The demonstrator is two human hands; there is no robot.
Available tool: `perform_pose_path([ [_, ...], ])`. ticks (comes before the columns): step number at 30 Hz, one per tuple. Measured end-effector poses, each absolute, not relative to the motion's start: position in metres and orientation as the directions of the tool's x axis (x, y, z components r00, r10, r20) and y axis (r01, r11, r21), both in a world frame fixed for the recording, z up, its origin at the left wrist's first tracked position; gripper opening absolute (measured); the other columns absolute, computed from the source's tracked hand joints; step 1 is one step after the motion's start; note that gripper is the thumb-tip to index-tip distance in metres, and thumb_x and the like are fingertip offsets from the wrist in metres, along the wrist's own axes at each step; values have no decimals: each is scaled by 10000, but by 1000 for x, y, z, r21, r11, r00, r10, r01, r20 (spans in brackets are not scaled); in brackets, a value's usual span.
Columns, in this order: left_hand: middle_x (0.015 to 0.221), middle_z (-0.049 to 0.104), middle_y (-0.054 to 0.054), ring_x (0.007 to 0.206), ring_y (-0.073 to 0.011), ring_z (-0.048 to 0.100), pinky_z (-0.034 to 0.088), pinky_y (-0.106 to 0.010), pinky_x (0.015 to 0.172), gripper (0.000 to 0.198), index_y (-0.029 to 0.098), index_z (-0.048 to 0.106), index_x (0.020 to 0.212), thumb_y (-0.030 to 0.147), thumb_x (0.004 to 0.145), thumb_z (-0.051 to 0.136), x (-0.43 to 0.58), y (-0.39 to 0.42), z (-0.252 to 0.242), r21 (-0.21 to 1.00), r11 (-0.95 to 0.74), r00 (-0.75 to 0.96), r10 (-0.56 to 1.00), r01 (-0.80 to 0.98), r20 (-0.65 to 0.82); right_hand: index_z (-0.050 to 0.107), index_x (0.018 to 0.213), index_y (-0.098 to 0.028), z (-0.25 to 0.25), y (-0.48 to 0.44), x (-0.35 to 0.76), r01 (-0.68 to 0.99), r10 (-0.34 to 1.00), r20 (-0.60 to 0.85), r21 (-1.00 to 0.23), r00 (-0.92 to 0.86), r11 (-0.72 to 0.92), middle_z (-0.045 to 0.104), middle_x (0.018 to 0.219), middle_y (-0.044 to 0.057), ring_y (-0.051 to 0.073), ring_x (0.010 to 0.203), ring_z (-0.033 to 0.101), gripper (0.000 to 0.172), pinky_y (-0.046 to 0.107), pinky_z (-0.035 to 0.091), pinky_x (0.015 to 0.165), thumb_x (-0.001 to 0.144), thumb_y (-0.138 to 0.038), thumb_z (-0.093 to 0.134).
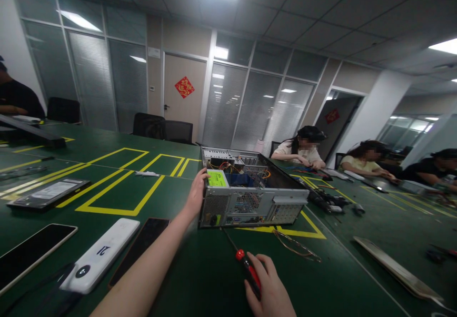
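At twelve o'clock, an open grey metal computer case [266, 198] sits vented panel toward you; your left hand [194, 195] is nearer, touching its left edge, hold unclear. Right hand [270, 284] half-curled at red-and-black screwdriver [246, 266], shaft toward eleven; can't tell if clasped.

I see a white-edged phone [35, 250] at lower left and, upper left of centre, a red diamond sign [184, 87].

From here I see a bare forearm [157, 260] narrowing toward a bare left hand [194, 194], and a bare right hand [270, 283].
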State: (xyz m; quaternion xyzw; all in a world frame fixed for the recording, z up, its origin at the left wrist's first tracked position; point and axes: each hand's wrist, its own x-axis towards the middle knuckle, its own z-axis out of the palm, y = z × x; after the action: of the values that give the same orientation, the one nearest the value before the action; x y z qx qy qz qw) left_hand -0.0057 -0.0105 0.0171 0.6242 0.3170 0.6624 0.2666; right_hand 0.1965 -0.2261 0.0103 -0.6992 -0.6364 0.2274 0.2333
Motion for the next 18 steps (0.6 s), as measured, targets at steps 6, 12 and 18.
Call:
perform_pose_path([
  [6,1422,514,-54,1371,-227,420,263,-426,1194,458,262,629,1040,585,932,322,-5,-9,16,743,-668,-97,738,29,668,602,1228,-257,6,-228,203,750,994,81,-662,73,-1,537,1228,111,258,969,616,405,373,487,842,841,-346,524],
  [12,1418,513,-57,1373,-230,420,259,-434,1196,452,258,625,1049,566,943,310,-5,-8,15,732,-681,-93,727,34,681,616,1217,-219,-2,-230,195,771,976,216,-624,10,131,550,1203,131,261,974,628,393,366,502,852,851,-308,505],
  [18,1423,505,-59,1367,-229,423,267,-440,1189,448,263,627,1056,560,948,309,-4,-8,16,737,-675,-92,733,29,674,609,1252,-208,-3,-224,186,746,946,260,-586,-195,315,570,1183,150,242,911,642,405,356,528,797,867,-251,492],
])
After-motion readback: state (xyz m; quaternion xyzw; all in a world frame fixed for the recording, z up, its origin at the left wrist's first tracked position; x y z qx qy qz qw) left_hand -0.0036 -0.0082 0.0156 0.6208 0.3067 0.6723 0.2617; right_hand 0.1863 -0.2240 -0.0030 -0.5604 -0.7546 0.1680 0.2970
